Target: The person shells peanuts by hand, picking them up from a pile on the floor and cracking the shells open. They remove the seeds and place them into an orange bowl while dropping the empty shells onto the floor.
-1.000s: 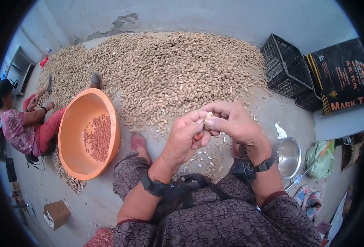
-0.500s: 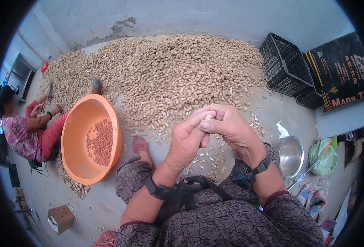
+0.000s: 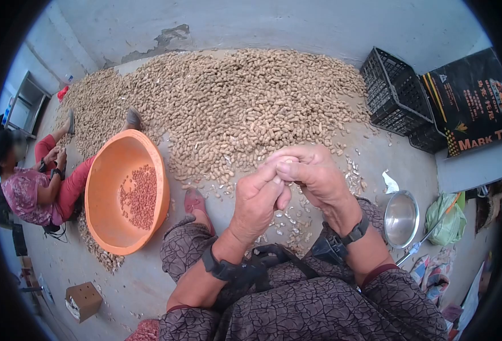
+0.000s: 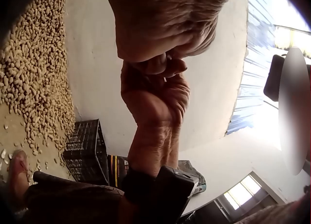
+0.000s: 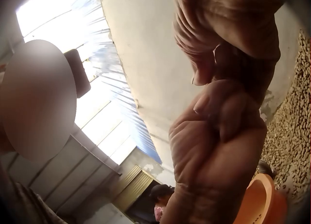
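In the head view my left hand (image 3: 254,199) and right hand (image 3: 321,179) meet in front of my lap, thumbs and fingertips pressed together. Between them they pinch a peanut, now covered by the fingers. The left wrist view shows the right hand (image 4: 155,100) below with its fingers against the left. From the right wrist the left hand (image 5: 214,141) appears with fingers curled inward. Beyond the hands spreads a large heap of unshelled peanuts (image 3: 251,102). To the left stands an orange basin (image 3: 104,210) with red shelled kernels (image 3: 142,199) in it.
Broken shells (image 3: 288,227) litter the floor between my feet. At right are a black crate (image 3: 396,94), a black printed sack (image 3: 473,102), a steel bowl (image 3: 401,219) and a green bag (image 3: 447,219). Another person (image 3: 32,193) sits left of the basin; a cardboard box (image 3: 84,301) lies nearer.
A second ago kernels showed in my left fingers and a pale shell between the hands. Half a second ago a peanut showed at the fingertips; now the fingers have closed over it.
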`<state>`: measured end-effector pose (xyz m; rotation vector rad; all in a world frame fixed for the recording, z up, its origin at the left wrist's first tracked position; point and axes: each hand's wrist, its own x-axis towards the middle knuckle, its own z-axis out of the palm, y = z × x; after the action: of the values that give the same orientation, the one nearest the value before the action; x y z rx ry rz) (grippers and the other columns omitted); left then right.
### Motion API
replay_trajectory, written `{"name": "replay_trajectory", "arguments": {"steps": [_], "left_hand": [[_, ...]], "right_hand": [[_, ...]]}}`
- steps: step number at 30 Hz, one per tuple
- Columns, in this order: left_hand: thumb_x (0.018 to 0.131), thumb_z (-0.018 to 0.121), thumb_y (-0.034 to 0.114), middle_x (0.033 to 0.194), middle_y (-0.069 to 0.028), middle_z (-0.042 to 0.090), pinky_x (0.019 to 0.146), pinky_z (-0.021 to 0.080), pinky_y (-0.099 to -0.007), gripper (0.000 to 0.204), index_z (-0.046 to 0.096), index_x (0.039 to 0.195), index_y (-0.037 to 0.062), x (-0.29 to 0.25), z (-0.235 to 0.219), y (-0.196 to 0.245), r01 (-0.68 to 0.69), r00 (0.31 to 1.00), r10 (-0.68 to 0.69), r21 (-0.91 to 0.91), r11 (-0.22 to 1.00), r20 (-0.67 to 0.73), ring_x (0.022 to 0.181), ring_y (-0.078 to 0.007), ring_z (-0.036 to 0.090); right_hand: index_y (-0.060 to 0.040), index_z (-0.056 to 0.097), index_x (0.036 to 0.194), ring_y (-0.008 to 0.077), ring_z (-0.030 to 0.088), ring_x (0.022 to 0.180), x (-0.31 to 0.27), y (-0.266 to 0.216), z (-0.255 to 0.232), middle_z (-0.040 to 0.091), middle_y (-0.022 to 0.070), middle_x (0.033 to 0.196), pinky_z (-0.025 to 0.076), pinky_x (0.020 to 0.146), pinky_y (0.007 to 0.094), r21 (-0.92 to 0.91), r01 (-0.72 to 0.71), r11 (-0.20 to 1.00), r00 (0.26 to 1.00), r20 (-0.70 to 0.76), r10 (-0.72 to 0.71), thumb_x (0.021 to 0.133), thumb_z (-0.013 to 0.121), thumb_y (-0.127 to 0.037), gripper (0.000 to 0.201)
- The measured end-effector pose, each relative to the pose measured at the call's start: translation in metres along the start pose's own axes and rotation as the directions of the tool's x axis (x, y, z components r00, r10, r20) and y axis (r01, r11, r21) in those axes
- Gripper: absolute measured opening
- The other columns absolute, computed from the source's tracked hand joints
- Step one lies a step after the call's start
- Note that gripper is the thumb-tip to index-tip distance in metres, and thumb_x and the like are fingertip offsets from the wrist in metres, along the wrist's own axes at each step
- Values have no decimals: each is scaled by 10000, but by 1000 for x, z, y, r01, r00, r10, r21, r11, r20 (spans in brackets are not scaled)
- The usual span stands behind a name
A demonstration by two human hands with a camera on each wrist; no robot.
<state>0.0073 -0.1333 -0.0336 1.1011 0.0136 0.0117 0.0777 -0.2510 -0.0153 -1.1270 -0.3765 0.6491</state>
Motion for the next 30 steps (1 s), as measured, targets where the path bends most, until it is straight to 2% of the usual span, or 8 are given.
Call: {"name": "replay_trajectory", "arguments": {"steps": [2, 4, 9, 14, 20, 26, 28, 30], "left_hand": [[865, 396, 49, 796, -26, 499, 502, 309, -186, 319, 469, 1147, -82, 2, -1, 1, -17, 1000, 18, 25, 1000, -6, 553, -66, 388], [869, 410, 60, 807, -22, 503, 509, 311, -182, 328, 454, 1162, -81, 5, 3, 5, -38, 999, 35, -111, 993, -30, 560, -62, 388], [868, 427, 71, 808, -19, 504, 515, 308, -173, 339, 443, 1169, -84, 6, 5, 8, -11, 1000, 9, -95, 995, -26, 564, -58, 383], [858, 444, 66, 780, -10, 493, 496, 286, -164, 363, 422, 1185, -90, 2, -1, 8, -5, 999, 14, -173, 985, 49, 537, -49, 359], [876, 477, 123, 704, 9, 488, 454, 268, -161, 372, 428, 1180, -87, -2, 3, 12, -33, 999, 32, -102, 994, -10, 478, -34, 329], [889, 473, 128, 721, 6, 515, 437, 271, -162, 324, 472, 1143, -73, -3, 1, 10, -65, 997, 62, -60, 996, -50, 469, -23, 347], [897, 463, 138, 592, 24, 461, 427, 288, -172, 297, 500, 1116, -59, -4, 3, 12, -46, 995, 47, 4, 999, -83, 475, -29, 382], [902, 456, 153, 652, 7, 489, 426, 274, -164, 311, 492, 1126, -60, -2, 1, 7, -44, 996, 45, 16, 999, -78, 464, -27, 364]], "right_hand": [[68, 590, 929, 120, 580, 574, 3, -3, -1, 604, 77, 738, 461, 519, 206, 47, -100, 994, 993, 72, 97, 796, 604, -106, 220], [69, 585, 937, 122, 582, 571, 4, -5, 3, 605, 80, 747, 461, 514, 204, 56, -108, 993, 990, 95, 102, 800, 599, -113, 228], [64, 574, 947, 118, 585, 571, 5, -3, 2, 608, 83, 774, 458, 502, 188, 58, -109, 992, 990, 101, 103, 812, 592, -142, 247], [73, 572, 966, 130, 581, 737, 7, -5, 0, 609, 101, 828, 470, 652, 225, 96, -119, 988, 985, 136, 106, 773, 622, -152, 301], [37, 613, 866, 68, 536, 687, 8, 0, 9, 604, 29, 768, 439, 599, 202, -82, 55, 995, 997, 66, -49, 804, 578, -97, 152], [43, 620, 849, 64, 531, 667, 10, 1, 14, 601, 30, 733, 428, 580, 192, -61, 12, 998, 1000, 19, -10, 795, 576, -82, 142], [43, 620, 847, 64, 528, 660, 9, 2, 13, 600, 30, 731, 423, 573, 188, -63, 22, 998, 1000, 14, -21, 796, 572, -85, 146], [42, 621, 845, 63, 525, 653, 10, 3, 13, 599, 30, 729, 417, 566, 184, -66, 29, 997, 999, 15, -28, 798, 568, -89, 149]]}}
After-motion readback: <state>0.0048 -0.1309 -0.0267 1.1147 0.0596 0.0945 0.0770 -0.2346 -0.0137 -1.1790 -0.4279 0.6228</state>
